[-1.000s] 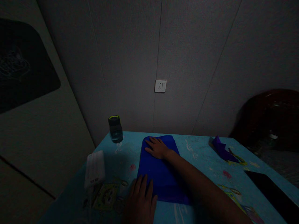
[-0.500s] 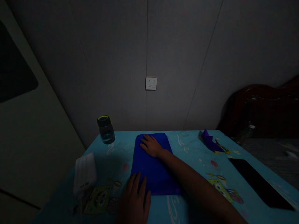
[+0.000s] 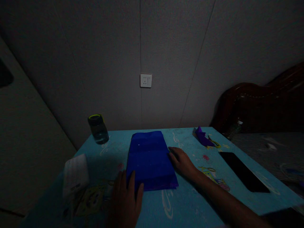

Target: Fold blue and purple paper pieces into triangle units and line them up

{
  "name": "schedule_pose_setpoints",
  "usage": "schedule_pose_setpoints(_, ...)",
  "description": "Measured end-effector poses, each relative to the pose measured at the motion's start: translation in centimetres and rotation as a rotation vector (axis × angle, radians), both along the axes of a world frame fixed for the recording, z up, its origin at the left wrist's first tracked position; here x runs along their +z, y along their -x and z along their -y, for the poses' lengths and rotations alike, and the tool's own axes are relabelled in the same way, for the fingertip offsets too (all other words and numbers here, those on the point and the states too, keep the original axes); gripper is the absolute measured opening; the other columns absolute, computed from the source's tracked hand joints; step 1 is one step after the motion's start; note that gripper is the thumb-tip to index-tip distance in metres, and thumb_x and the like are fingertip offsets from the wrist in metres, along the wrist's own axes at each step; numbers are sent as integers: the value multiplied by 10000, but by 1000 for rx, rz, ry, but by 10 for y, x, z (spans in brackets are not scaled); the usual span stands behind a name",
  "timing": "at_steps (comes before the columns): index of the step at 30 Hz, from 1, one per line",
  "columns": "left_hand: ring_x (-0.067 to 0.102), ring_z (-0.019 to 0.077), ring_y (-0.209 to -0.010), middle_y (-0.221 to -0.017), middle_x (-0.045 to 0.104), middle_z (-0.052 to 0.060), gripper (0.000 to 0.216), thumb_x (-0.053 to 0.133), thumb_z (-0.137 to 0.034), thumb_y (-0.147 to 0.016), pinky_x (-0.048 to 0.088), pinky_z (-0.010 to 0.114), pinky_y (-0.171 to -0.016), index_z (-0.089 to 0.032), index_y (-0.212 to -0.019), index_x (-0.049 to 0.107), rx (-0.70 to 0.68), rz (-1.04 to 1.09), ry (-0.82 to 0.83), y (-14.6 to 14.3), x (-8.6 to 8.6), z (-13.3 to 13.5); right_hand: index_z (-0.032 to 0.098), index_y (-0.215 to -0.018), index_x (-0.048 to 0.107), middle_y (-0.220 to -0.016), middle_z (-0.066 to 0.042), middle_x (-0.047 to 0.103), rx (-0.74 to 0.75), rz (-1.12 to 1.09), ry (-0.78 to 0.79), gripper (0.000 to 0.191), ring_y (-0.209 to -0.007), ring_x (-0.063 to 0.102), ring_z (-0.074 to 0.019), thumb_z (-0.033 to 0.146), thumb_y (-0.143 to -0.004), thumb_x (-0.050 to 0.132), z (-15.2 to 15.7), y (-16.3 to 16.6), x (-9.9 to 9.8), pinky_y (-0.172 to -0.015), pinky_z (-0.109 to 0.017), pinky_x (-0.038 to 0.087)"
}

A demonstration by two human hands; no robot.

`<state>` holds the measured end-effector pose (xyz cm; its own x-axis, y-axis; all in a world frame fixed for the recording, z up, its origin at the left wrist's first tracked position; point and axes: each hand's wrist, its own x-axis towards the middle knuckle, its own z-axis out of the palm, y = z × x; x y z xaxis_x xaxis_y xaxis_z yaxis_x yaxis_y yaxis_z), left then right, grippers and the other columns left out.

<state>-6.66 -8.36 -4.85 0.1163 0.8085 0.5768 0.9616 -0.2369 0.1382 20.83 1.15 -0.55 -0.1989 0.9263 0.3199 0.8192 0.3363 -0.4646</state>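
A folded sheet of dark blue paper (image 3: pixel 149 161) lies flat on the light blue table (image 3: pixel 190 202) in front of me. My left hand (image 3: pixel 125 199) rests flat on the table with its fingertips pressing the paper's near left corner. My right hand (image 3: pixel 181 161) lies open on the table at the paper's right edge, fingers touching that edge. Neither hand holds anything.
A jar with a yellow-rimmed dark lid (image 3: pixel 97 129) stands at the back left. A white packet (image 3: pixel 75 175) lies near the left edge. A small purple folded paper piece (image 3: pixel 203 137) sits at the back right, a black phone (image 3: pixel 243 171) to the right. A wall socket (image 3: pixel 145 80) is behind.
My right hand has slid off the top of the blue paper to its right edge. The left hand stays on the near left corner. The view has shifted to the right.
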Motion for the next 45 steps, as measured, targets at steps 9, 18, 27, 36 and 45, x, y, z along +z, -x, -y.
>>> schedule_pose_setpoints(9,506,360,-1211,-1269,525,196,383,461,-372,-913,502,525,-938,-142,-1211,535,-56,-9,-66,5,-7,-9,143,-1324,568,-1309,-169,596,45,56,27,430,-1229,531,-279,320,-945,471,23,19,-3,-1071,-435,392)
schedule_pose_setpoints(18,514,402,-1198,-1299,508,247,425,462,-357,-885,516,553,-895,-105,-1215,552,-83,-52,-70,13,-23,-14,175,-1323,572,-1374,-166,524,41,132,-8,437,-1277,472,-295,384,-953,468,27,16,1,-1078,-441,379)
schedule_pose_setpoints(27,520,372,-1215,-1292,559,182,442,488,-334,-862,502,556,-928,-186,-1278,518,-88,0,-59,17,-28,-14,36,-1303,530,-1341,-282,507,-699,443,-186,457,-1253,454,-379,260,-908,477,-24,-114,37,-1009,-503,374)
schedule_pose_setpoints(36,509,362,-1244,-1318,566,151,433,486,-363,-869,487,568,-952,-217,-1274,534,-103,17,-50,17,-22,-12,92,-1124,658,-1133,-249,643,-789,492,-7,324,-1031,620,-347,242,-884,499,-23,-157,21,-826,-443,480)
schedule_pose_setpoints(45,436,299,-1338,-1431,480,100,397,503,-287,-906,451,507,-1035,-265,-1302,491,-283,178,23,-13,38,-6,189,-1095,672,-1297,-121,615,-139,221,-299,286,-1158,577,-268,267,-940,445,-7,-57,30,-1010,-420,438)
